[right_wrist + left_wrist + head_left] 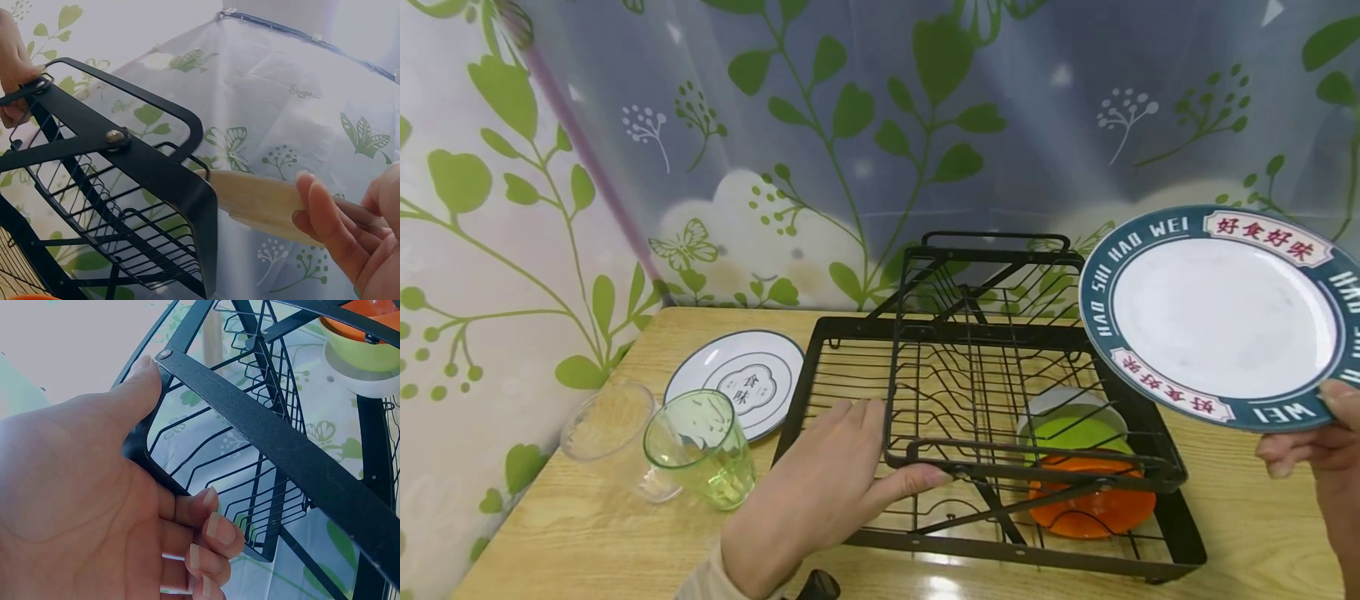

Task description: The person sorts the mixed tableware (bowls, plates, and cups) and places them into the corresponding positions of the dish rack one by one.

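A two-tier black wire dish rack (1022, 552) stands on the wooden table. My left hand (816, 496) grips the left front corner of its upper tier, thumb along the front bar; in the left wrist view, the fingers (215, 562) curl near the frame beside a flat black strut (269, 437). Held up at the right is a white plate (1225, 317) with a dark teal lettered rim. My right hand (1318, 450) pinches its lower right edge. From the right wrist side, the plate (262, 206) appears edge-on, close to the upper tier's end.
Orange (1090, 508), green (1075, 435) and white (1052, 402) bowls sit in the rack's lower right part. Left of the rack are a white patterned plate (700, 371), a green glass (700, 446) and a clear glass (602, 425). A leaf-printed curtain (850, 167) hangs behind.
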The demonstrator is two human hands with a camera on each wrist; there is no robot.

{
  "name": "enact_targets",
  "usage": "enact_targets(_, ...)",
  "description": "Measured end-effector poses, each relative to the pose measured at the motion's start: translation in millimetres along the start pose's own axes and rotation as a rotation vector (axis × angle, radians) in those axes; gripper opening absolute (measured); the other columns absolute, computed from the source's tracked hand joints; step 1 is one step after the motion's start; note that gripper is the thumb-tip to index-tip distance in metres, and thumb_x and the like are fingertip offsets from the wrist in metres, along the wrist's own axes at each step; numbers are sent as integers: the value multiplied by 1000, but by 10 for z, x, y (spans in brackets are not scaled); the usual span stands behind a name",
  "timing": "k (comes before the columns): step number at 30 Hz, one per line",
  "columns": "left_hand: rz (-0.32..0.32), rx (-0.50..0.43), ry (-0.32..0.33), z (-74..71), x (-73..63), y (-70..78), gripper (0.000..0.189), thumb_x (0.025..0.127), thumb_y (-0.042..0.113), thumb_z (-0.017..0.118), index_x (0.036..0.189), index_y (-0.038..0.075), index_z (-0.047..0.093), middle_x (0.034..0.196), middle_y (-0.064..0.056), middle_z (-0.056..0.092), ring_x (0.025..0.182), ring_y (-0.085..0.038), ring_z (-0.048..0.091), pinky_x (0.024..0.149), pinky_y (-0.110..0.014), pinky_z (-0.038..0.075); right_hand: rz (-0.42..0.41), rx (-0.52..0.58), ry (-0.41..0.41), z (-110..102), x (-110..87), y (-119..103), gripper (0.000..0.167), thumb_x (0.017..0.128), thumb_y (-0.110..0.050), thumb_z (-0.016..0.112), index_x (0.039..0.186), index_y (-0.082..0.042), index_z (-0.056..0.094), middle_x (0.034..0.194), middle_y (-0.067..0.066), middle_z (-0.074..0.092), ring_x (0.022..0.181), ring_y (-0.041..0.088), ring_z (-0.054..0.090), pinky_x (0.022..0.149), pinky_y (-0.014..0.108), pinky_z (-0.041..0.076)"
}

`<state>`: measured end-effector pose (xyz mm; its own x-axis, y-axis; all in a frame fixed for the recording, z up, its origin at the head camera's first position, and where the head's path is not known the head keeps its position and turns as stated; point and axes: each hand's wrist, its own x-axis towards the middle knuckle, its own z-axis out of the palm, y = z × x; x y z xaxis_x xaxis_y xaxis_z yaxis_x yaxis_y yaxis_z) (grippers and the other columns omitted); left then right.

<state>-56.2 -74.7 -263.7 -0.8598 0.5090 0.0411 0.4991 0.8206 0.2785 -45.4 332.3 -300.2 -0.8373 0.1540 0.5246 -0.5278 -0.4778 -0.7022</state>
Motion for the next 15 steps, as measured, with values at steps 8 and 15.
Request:
enact_targets(8, 5, 7, 6, -1, -2, 1, 83, 90, 72, 37, 118, -4, 54, 98, -14, 61, 103, -31, 58, 94, -43, 45, 9, -301, 16, 151, -48, 57, 40, 101, 6, 16, 94, 3, 56, 55, 8, 65, 38, 14, 55, 30, 26, 31)
enact_targets(15, 9, 16, 12, 4, -5, 0, 82, 90, 72, 38, 118, -4, 54, 99, -14, 62, 103, -31, 58, 95, -43, 45, -121, -324, 83, 491, -57, 53, 26, 99, 11, 28, 120, 5, 41, 67, 13, 67, 35, 17, 52, 26, 29, 20)
